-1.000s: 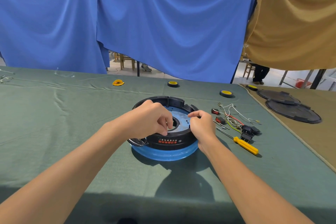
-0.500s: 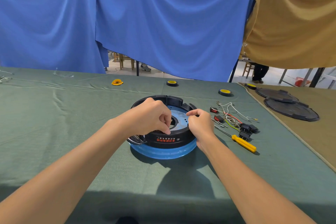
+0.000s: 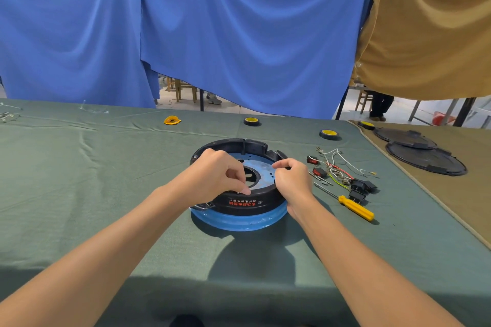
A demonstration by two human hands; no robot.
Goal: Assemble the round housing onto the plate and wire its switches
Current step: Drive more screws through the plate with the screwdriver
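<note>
A round black housing [image 3: 240, 200] sits on a blue plate [image 3: 239, 221] at the middle of a green-clothed table [image 3: 79, 180]. Both hands work over it — left hand [image 3: 215, 175] at its 9 o'clock, right hand [image 3: 292, 180] at 3 — fingers curled and tips pinched. Whether either pinches a screw is too small to tell.

The step likely goes best if the housing's holes stay lined up with the plate's and it seats level before fastening.

At 3 o'clock lie two red switches [image 3: 319, 172], one wire bundle [image 3: 337, 167] and one yellow screwdriver [image 3: 356, 209]. Three tape rolls [image 3: 251, 121] run from 12 to 2 — two black lids [image 3: 425, 159] lie beyond.
</note>
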